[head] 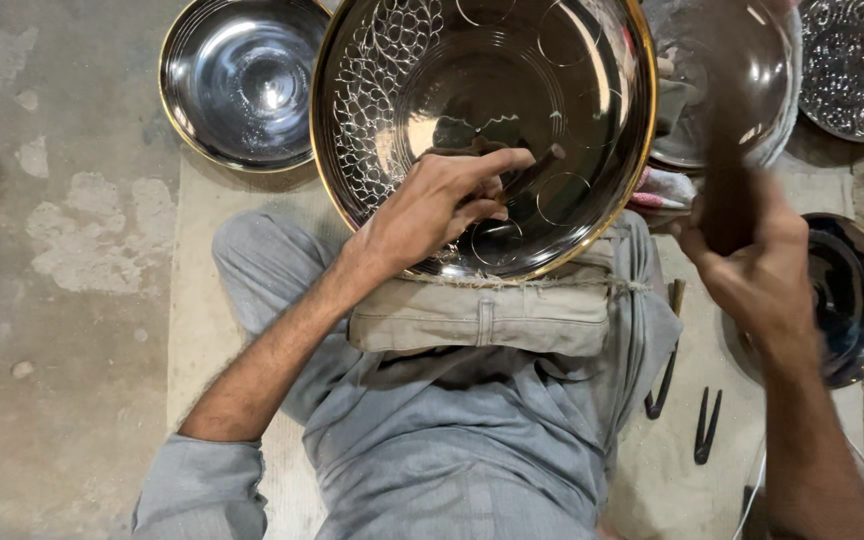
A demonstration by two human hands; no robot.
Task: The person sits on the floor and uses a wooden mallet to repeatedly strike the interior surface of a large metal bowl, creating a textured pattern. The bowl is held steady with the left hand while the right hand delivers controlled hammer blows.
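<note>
brass-rimmed steel bowl (592, 120) on lap, both hands at work w/ tools.

left hand (432, 205) rests inside the bowl, fingers curled tight round a thin dark punch (537, 165) whose tip touches the inner wall near scribed circles; fish-scale pattern already cut on the bowl's left side. bowl leans tilted on a folded tan cloth pad (482, 315) across grey-trousered legs. right hand (752, 265) is raised just beside the bowl's right rim, closed round a dark wooden handle (727, 190), blurred, so its head can't be made out. smaller plain bowl (237, 80) sits on the floor upper left, apart. more shiny bowls at right; one (857, 300) partly behind the right hand. black dividers (707, 425) lie on the mat near the right forearm.
</note>
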